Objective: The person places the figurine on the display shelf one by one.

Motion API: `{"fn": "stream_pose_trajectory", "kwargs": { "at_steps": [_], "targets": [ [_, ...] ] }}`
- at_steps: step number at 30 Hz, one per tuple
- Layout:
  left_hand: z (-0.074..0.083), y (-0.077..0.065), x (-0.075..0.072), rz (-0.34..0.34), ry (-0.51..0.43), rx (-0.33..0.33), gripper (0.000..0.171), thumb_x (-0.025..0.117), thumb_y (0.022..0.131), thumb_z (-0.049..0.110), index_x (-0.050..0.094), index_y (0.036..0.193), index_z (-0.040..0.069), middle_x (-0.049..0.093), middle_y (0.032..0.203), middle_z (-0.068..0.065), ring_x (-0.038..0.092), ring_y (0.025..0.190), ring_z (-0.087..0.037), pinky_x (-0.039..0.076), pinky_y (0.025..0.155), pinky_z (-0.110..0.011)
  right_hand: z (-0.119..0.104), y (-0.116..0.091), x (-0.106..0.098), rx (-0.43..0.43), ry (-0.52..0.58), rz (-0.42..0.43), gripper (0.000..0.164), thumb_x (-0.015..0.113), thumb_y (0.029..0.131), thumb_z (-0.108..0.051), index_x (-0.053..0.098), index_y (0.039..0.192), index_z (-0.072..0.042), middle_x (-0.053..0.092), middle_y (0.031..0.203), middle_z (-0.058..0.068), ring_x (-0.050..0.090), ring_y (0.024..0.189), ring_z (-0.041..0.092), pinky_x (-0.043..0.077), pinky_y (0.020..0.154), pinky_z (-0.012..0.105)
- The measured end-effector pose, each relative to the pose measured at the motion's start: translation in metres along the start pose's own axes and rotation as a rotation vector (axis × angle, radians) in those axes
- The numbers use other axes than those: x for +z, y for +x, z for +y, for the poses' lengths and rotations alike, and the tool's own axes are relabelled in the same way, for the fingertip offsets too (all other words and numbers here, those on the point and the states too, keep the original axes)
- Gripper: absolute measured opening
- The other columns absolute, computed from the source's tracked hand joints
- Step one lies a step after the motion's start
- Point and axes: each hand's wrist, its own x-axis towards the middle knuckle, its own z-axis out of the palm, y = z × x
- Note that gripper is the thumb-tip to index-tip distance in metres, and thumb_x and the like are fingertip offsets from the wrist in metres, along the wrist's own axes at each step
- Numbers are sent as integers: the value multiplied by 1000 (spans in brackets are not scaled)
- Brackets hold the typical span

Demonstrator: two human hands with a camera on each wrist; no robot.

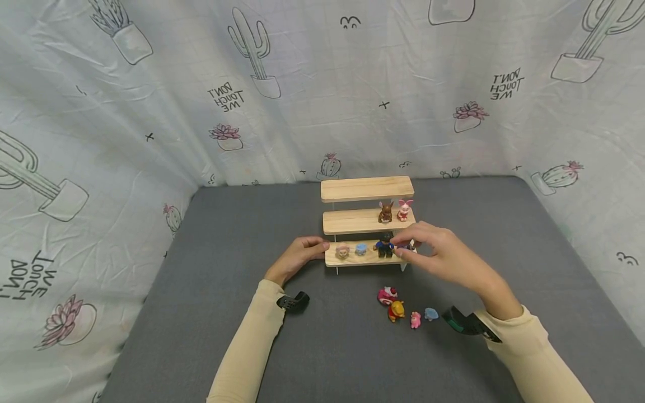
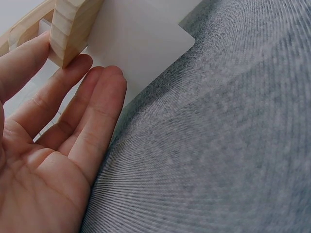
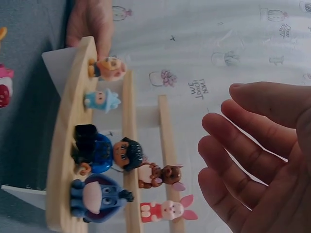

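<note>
A three-tier wooden display shelf (image 1: 363,261) stands on the grey table. My left hand (image 1: 299,258) pinches the left end of its lowest board, thumb above and index finger below in the left wrist view. Just off the right end of that board, my right hand (image 3: 262,145) has relaxed fingers and holds nothing. Nearest to it are a blue donkey figure (image 3: 99,199) and a black-haired figure in blue (image 3: 102,150). Farther left on the same board sit a light-blue-hatted figure (image 3: 101,100) and a small tan-and-pink figure (image 3: 108,68).
On the middle board are a brown big-eared figure (image 1: 385,212) and a pink rabbit-eared figure (image 1: 404,210). In front of the shelf lie a magenta figure (image 1: 387,295), a yellow-and-red bear (image 1: 396,311), a small pink figure (image 1: 415,320) and a blue figure (image 1: 430,314). A printed curtain (image 1: 302,123) hangs behind.
</note>
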Motion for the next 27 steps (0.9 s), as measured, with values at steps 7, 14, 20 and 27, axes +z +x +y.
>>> {"fn": "stream_pose_trajectory", "kwargs": {
  "at_steps": [7, 14, 20, 27],
  "targets": [
    [-2, 1, 0, -8, 12, 1, 34, 67, 99, 24, 69, 117, -5, 71, 112, -5, 70, 100, -12, 57, 97, -33, 5, -12, 5, 10, -9, -20, 28, 76, 90, -5, 73, 113, -20, 71, 107, -4, 59, 91, 1, 53, 75, 22],
    [0, 2, -1, -2, 18, 0, 35, 67, 99, 26, 69, 118, -4, 70, 114, -7, 70, 101, -13, 57, 99, -34, 10, -23, 8, 55, -3, -45, 27, 77, 89, -7, 73, 111, -21, 70, 102, -11, 60, 92, 2, 54, 77, 23],
    [0, 1, -1, -3, 30, -3, 35, 67, 99, 26, 69, 118, -3, 71, 114, -7, 70, 100, -13, 57, 98, -34, 15, -36, 14, 137, 12, -100, 19, 73, 94, -14, 72, 111, -22, 67, 99, -16, 58, 87, -3, 51, 70, 24],
    [0, 1, -1, 3, 32, 1, 34, 66, 100, 24, 69, 117, -4, 70, 113, -7, 70, 100, -12, 57, 97, -34, 25, -53, 27, 165, 58, -107, 18, 74, 93, -13, 72, 109, -22, 67, 97, -15, 58, 85, -4, 51, 67, 23]
  ]
}}
